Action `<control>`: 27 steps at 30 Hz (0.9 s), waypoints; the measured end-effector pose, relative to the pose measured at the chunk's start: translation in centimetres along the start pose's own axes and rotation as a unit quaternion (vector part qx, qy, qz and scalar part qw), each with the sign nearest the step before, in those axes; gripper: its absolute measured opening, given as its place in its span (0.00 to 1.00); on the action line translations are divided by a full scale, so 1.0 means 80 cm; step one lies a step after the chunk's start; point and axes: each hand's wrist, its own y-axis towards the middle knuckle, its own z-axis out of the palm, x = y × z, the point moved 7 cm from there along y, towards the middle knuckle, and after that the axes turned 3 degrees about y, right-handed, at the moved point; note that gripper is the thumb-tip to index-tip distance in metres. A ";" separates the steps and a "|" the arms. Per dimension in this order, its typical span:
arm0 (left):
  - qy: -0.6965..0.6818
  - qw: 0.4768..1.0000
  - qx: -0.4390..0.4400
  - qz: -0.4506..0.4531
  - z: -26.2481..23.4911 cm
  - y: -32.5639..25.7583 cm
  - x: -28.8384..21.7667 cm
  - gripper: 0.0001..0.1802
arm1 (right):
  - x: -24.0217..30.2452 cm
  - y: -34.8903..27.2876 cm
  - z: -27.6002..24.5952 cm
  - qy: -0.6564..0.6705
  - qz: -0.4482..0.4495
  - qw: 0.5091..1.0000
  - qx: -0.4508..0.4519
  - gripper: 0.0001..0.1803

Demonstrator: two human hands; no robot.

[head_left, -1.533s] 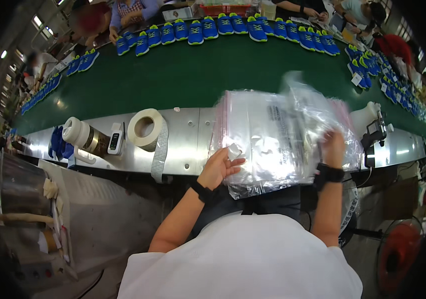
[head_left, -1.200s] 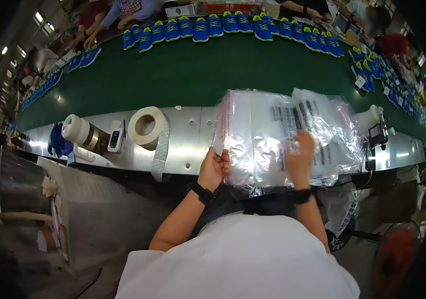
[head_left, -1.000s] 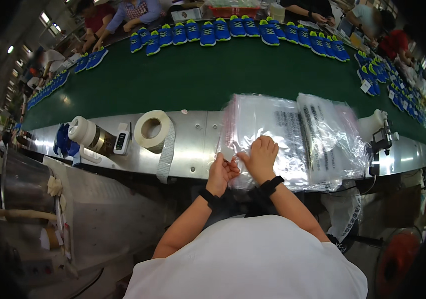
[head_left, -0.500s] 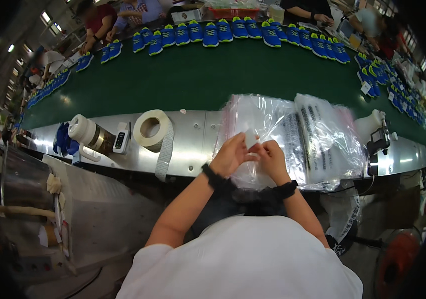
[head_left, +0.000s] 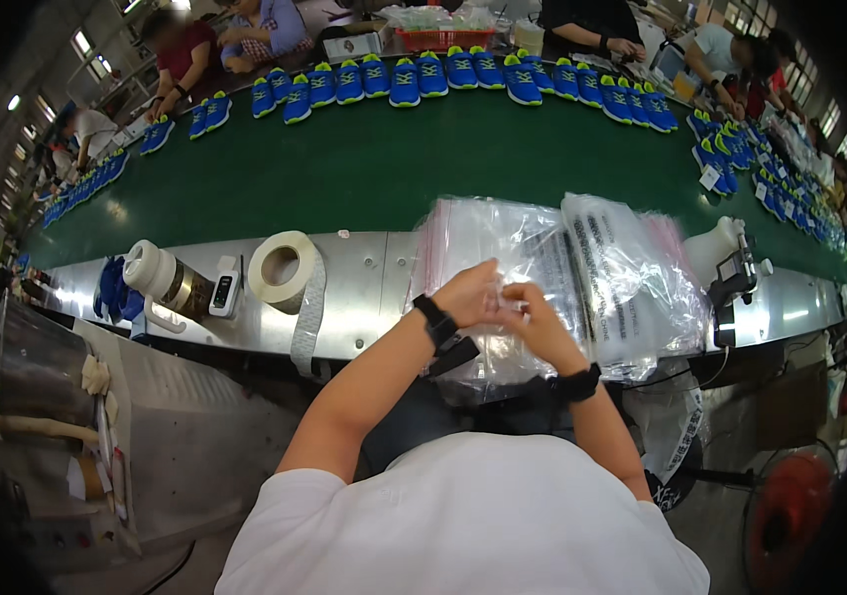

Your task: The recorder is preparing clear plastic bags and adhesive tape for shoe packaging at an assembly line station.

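My left hand and my right hand meet over a stack of clear plastic bags. The fingers of both are bent and pinched together, close to touching. A small whitish slip shows between them, mostly hidden by the left fingers. Whether the right fingertips also grip it cannot be made out. Under the hands the bags lie flat, with pinkish edges at the left. A second pile of printed clear bags overlaps them on the right.
Left on the metal ledge stand a roll of white labels, a small white device and a lidded bottle. A clamp-like fixture is at right. Across the green belt stand blue shoes; people work behind.
Both hands have drawn closer, and the white slip that stood up from my left fingers is now mostly hidden. The whole view has shifted slightly.
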 end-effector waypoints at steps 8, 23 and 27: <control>-0.024 0.986 -0.088 0.141 -0.014 -0.165 -0.031 0.32 | 0.005 0.006 0.013 -0.305 -0.082 0.948 -0.035 0.08; 0.477 0.639 -0.564 0.215 -0.210 -0.342 0.016 0.15 | -0.114 -0.209 -0.331 -0.347 0.157 0.760 -0.527 0.10; 0.323 0.808 -0.442 0.220 -0.184 -0.290 0.021 0.10 | -0.041 -0.133 -0.236 -0.214 0.041 0.865 -0.452 0.08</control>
